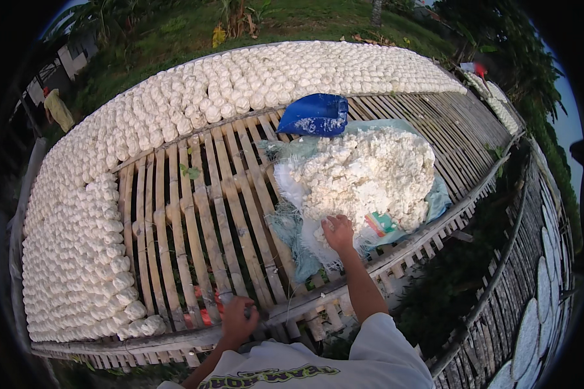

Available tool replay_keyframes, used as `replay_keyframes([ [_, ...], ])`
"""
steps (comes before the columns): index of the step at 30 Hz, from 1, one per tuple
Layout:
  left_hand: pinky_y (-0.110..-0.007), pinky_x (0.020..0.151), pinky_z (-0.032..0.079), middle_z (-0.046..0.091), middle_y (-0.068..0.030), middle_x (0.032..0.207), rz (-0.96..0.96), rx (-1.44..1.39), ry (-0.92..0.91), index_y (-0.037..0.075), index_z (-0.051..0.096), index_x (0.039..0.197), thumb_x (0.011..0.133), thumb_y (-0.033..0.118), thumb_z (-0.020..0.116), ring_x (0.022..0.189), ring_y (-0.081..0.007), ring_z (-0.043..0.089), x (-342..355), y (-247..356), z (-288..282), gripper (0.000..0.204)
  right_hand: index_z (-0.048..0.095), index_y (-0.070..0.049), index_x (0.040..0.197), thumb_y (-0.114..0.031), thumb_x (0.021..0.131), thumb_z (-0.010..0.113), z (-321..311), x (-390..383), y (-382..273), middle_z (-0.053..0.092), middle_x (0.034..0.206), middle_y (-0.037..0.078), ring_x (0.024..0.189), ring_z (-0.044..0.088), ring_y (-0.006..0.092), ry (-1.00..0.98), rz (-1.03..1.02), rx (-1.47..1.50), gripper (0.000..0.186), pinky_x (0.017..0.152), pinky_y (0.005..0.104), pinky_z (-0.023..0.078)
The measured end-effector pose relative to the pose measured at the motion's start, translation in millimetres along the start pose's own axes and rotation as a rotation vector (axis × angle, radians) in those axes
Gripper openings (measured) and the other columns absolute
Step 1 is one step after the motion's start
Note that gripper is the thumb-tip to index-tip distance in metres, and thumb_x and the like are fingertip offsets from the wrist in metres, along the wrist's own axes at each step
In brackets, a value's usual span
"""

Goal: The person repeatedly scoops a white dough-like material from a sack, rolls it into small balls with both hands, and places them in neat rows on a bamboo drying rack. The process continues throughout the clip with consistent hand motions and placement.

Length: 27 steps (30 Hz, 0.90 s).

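We've got our R hand (338, 233) at the near edge of a heap of crumbly white mash (370, 172), fingertips bent down onto the crumbs. The heap sits on a frayed teal woven sack (282, 227), prob. so bits don't drop thru the gaps in the bamboo-slat rack (383, 267). A blue scoop (311, 117) lies at the heap's far edge, approx. 11–12 o'clock from that hand, prob. parked there for easy reach. Packed rows of rounded white lumps (266, 74) run past it at 11–12 and also fill 9 o'clock, prob. set close to save space. Our L hand (240, 319) is at 7–8, fingers curled by the front edge. Can't tell if either hand is closed on anything; fingers too small in view. Main bulk of mash: 12–1 o'clock from R hand, touching it.
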<state>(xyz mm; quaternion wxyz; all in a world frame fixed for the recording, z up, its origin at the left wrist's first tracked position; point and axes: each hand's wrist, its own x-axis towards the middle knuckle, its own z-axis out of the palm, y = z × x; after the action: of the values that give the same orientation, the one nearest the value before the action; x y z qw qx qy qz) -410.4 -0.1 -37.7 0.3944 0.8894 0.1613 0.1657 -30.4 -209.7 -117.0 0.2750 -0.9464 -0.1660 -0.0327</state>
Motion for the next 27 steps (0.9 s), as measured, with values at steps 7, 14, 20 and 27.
replay_keyframes([
  [7,-0.046,0.078,0.056,0.069,-0.0163,0.096,0.001,0.002,-0.004,0.003,0.066,0.102,0.084,0.008,0.073,0.088,-0.0352,0.071,1,2,-1,0.02,0.071,-0.006,0.13,-0.037,0.091,0.077,8,-15,-15,0.069,0.119,0.021,0.118,0.063,0.04,-0.21,-0.236,-0.224,0.051,0.098,0.0506,0.055],
  [14,-0.046,0.077,0.055,0.069,-0.017,0.096,-0.016,-0.029,0.02,0.002,0.066,0.101,0.086,0.007,0.072,0.088,-0.036,0.07,1,4,-1,0.017,0.075,-0.007,0.114,-0.032,0.086,0.077,-22,38,-10,0.068,0.101,0.019,0.096,0.067,0.0381,0.126,-0.126,0.312,0.038,0.086,0.0471,0.056],
  [20,-0.046,0.077,0.055,0.068,-0.0174,0.097,-0.004,-0.005,-0.009,0.002,0.065,0.102,0.088,0.008,0.072,0.088,-0.0359,0.07,2,0,-1,0.017,0.071,-0.016,0.122,-0.046,0.091,0.073,-5,-14,-14,0.06,0.122,0.015,0.116,0.058,0.0393,-0.082,-0.276,-0.248,0.043,0.088,0.0604,0.054],
  [27,-0.042,0.076,0.055,0.068,-0.0154,0.097,-0.171,-0.142,-0.006,0.002,0.065,0.105,0.091,0.008,0.071,0.089,-0.0321,0.07,7,2,1,0.016,0.071,-0.014,0.13,-0.033,0.091,0.081,-25,-13,17,0.07,0.11,0.016,0.094,0.068,0.0335,-0.155,-0.26,0.037,0.046,0.08,0.0417,0.058],
])
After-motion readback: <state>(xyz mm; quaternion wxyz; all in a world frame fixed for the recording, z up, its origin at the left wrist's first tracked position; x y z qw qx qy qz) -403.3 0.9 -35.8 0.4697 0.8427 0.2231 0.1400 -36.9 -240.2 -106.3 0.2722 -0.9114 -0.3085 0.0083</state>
